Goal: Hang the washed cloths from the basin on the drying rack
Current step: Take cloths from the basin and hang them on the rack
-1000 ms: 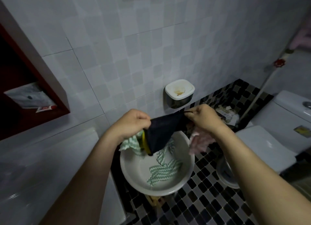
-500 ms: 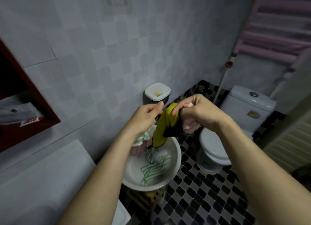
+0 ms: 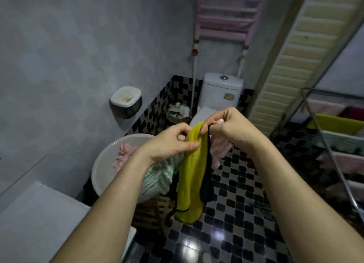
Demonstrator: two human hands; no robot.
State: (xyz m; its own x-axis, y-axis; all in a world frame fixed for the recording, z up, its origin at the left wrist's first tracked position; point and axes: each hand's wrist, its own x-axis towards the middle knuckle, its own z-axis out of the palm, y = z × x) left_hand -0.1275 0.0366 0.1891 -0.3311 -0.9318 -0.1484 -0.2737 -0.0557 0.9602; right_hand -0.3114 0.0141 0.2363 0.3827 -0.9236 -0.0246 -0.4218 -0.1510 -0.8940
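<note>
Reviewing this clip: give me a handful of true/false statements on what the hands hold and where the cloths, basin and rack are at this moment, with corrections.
1. Both hands grip the top of the yellow cloth. True: the left hand and right hand pinch its upper edge, and it hangs down between them.
2. The right hand holds only the yellow cloth. False: a pink cloth is bunched in it too.
3. The basin is empty. False: a pink cloth lies inside, and a green striped cloth hangs in front of it.
4. The drying rack stands at the right and already carries cloths. True.
5. The yellow cloth is draped on the rack. False: it is in the hands, apart from the rack.
</note>
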